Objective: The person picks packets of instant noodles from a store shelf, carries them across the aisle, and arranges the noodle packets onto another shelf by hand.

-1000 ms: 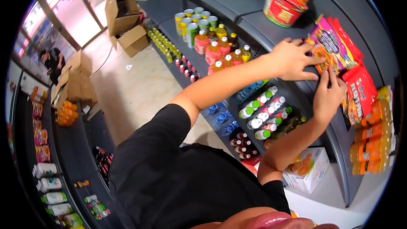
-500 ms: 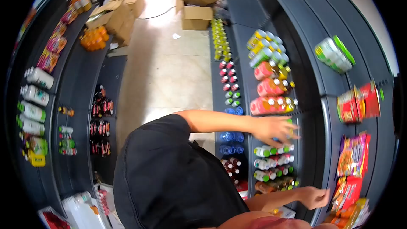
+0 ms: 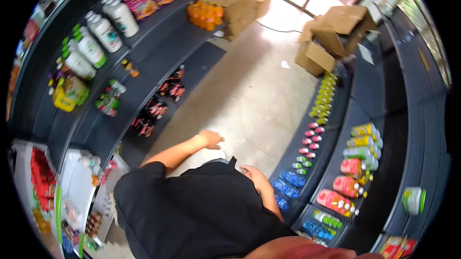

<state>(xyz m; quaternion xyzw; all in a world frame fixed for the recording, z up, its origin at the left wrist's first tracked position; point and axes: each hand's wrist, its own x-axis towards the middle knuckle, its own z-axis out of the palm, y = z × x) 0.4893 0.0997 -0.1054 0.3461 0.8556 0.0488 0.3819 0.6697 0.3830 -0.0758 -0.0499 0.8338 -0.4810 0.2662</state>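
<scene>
Left hand (image 3: 211,139) and right hand (image 3: 253,173) are hovering over floor (image 3: 240,96), finger gaps unclear; boxes (image 3: 319,57) are crowding the aisle's far end, bottles (image 3: 324,96) lining shelves (image 3: 372,79).

Single head view, wide, round-edged. Looks steeply down over shirt (image 3: 192,206), very near lens, and forward along floor (image 3: 240,96). Floor slants up-right to far boxes (image 3: 336,33). Left shelves (image 3: 158,31) and right shelves (image 3: 379,81) bow at frame sides.

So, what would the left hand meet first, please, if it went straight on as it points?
The left hand would probably cross open floor, then meet the low right-hand shelf near its small red bottles; depth is unclear.
</scene>
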